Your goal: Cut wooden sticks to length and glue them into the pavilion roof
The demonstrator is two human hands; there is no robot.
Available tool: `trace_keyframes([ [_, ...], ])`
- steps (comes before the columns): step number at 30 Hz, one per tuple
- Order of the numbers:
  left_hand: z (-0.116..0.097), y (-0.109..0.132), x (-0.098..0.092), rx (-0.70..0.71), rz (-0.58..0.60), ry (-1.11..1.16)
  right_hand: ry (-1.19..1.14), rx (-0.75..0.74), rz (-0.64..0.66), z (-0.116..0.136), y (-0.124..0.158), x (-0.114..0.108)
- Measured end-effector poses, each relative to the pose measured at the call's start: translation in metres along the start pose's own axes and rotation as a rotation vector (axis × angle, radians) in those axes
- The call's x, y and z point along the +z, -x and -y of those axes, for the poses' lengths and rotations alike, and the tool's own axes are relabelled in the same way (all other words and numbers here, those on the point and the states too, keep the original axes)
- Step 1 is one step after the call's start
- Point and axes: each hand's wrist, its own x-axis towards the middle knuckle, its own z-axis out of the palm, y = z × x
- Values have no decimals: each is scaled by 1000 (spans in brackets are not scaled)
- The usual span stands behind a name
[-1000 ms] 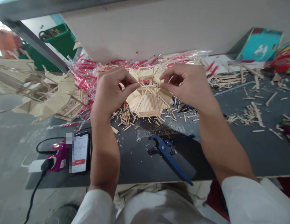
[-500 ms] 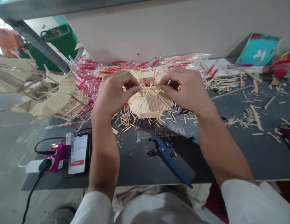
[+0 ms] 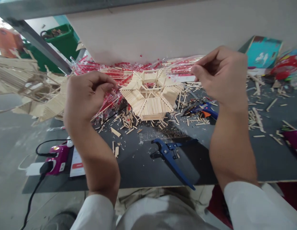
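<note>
A star-shaped model of thin wooden sticks (image 3: 152, 107) stands on the dark table, with an opening in its middle crossed by several sticks. My left hand (image 3: 85, 95) hovers to the left of it, thumb and fingertips pinched together. Higher up on the other side is my right hand (image 3: 223, 76), also in a pinch and clear of the model. Whatever either pinch holds, if anything, is too small to make out. A blue hand cutter (image 3: 173, 163) lies in front of the model. Beside my right forearm rests a blue and orange glue gun (image 3: 207, 111).
Cut stick pieces (image 3: 129, 121) litter the table (image 3: 143, 172) around a clear ruler (image 3: 162, 135). Red and clear plastic wrappers (image 3: 110, 68) line the back. At left are a purple power strip (image 3: 58, 156), a phone (image 3: 77, 166) and a larger stick structure (image 3: 43, 89).
Both hands have left the model's middle and moved apart, the left toward the left, the right upward and rightward. The model stays in place; the glue gun has come into fuller view.
</note>
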Motion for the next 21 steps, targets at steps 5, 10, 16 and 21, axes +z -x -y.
trace_keyframes([
  [5, 6, 7, -15, -124, 0, 47, 47, 4, -60, -2, 0, -17],
  [10, 15, 8, -16, -149, 8, 47, 27, -36, -71, -3, -3, -26],
  [16, 8, 2, -12, -220, 124, 68, 35, -20, -66, -3, 1, -22],
  [21, -16, -1, -6, -261, 270, 18, 29, -172, 1, 24, 11, 5],
])
